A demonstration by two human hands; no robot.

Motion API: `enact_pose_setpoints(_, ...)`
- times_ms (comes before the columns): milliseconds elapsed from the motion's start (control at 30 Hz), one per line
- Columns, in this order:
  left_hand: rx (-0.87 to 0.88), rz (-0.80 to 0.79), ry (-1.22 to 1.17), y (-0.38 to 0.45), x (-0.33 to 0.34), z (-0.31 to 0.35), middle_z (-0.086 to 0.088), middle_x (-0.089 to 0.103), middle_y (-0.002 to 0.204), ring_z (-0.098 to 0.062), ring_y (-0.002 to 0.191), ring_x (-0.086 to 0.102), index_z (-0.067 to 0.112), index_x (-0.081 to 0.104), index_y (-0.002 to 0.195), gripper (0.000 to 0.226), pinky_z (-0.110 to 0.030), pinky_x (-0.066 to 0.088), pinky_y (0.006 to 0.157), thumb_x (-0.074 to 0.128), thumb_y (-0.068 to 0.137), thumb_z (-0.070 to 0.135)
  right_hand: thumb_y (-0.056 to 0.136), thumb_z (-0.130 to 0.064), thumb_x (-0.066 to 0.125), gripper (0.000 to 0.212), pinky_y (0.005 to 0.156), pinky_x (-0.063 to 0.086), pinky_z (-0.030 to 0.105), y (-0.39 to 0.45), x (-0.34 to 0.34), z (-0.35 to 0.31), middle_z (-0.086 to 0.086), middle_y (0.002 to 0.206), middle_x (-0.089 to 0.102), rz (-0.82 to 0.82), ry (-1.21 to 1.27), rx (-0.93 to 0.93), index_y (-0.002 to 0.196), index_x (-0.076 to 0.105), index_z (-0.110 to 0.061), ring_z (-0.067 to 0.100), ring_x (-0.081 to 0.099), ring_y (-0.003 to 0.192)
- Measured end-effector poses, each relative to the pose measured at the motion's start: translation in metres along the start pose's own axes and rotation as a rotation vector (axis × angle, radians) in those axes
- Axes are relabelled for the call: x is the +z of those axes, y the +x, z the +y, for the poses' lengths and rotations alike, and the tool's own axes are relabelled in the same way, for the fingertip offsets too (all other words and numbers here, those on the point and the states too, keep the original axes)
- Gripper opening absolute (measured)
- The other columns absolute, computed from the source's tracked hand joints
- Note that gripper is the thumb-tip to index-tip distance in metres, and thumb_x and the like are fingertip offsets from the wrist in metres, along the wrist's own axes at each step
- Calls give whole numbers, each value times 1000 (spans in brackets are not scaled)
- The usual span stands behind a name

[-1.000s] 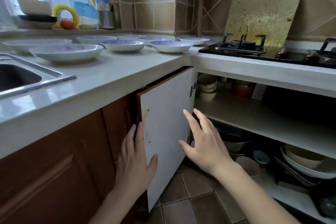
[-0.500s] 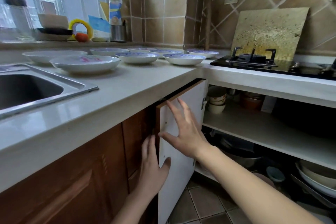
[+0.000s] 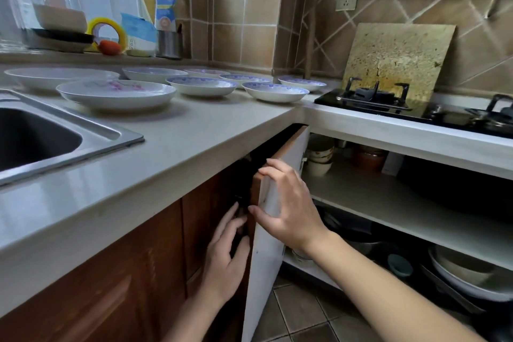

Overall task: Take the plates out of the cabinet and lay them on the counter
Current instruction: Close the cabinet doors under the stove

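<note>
The right hand (image 3: 288, 203) reaches in from 5 o'clock, forearm raised, its grip curled over the free edge of the white cabinet door (image 3: 266, 253), thumb below. The left hand (image 3: 224, 261) sits just beside it at 9 o'clock, fingers loosely spread into the dark gap, holding nothing. The plates (image 3: 116, 91) lie spread on the worktop (image 3: 194, 130) at 11 o'clock.

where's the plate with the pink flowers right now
In the head view the pink-flowered plate sits on the counter at left, just behind the sink's far corner, with a blue-rimmed plate to its right.
</note>
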State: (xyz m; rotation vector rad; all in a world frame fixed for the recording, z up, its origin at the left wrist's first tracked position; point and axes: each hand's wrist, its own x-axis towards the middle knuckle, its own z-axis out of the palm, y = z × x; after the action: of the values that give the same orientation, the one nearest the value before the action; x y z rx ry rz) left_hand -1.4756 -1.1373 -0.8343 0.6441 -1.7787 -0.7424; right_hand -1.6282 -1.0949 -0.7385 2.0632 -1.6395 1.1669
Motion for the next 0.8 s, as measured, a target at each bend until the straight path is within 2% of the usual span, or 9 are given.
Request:
enact_pose_setpoints(100,-39,4,-79,2,8,5,23,49,135,-4,123,50,46,53,117,49,-36,49,96,59,90,5,80,-41,69,65,113,29,43,-13,-17,5,-3,149,34,-32,7,33,136,37,-26,12,27,141)
enact_pose_setpoints(133,-73,-10,-106,3,12,9,23,52,131,-4,118,54,48,51,119,51,-35,53,91,59,90,7,80,-41,68,64,114,28,41,-17,-23,7,-5,149,34,-34,-2,41,135,37,-27,11,26,142)
enact_pose_setpoints(233,-92,-47,-120,8,26,18,13,61,124,1,110,58,52,49,123,58,-19,53,81,62,89,7,80,-42,67,60,115,23,35,-30,-47,10,-12,149,33,-51,-63,53,131,38,-32,10,21,144)
enact_pose_setpoints(400,-23,-132,-109,14,52,27,26,65,108,2,100,63,58,56,111,65,-12,47,87,69,82,2,80,-45,67,66,115,17,30,-46,-81,18,-10,150,35,-106,-223,63,137,38,-30,14,20,145)
enact_pose_setpoints(533,5,-252,-194,13,83,42,15,69,96,-4,86,67,42,63,107,54,-17,50,79,69,79,-4,80,-48,67,67,115,9,25,-69,-113,31,-12,154,31,-111,-330,127,139,37,-31,10,15,147)
enact_pose_setpoints(633,38,-313,-220,16,110,56,13,70,93,-6,84,68,36,64,100,49,-22,53,78,72,76,-5,82,-48,65,68,116,12,29,-87,-137,44,-10,155,30,-112,-391,184,140,35,-32,9,15,146)
enact_pose_setpoints(733,47,-384,-236,18,141,65,8,70,85,-7,79,68,27,66,103,37,-30,55,77,75,77,2,83,-52,60,69,117,16,34,-101,-159,64,-6,157,26,-102,-469,257,143,28,-36,12,17,146)
enact_pose_setpoints(800,61,-386,-257,19,165,70,9,70,86,-6,80,68,26,66,103,35,-28,55,77,76,77,4,84,-55,55,69,116,15,34,-111,-172,81,-6,158,21,-87,-521,309,144,25,-40,12,16,146)
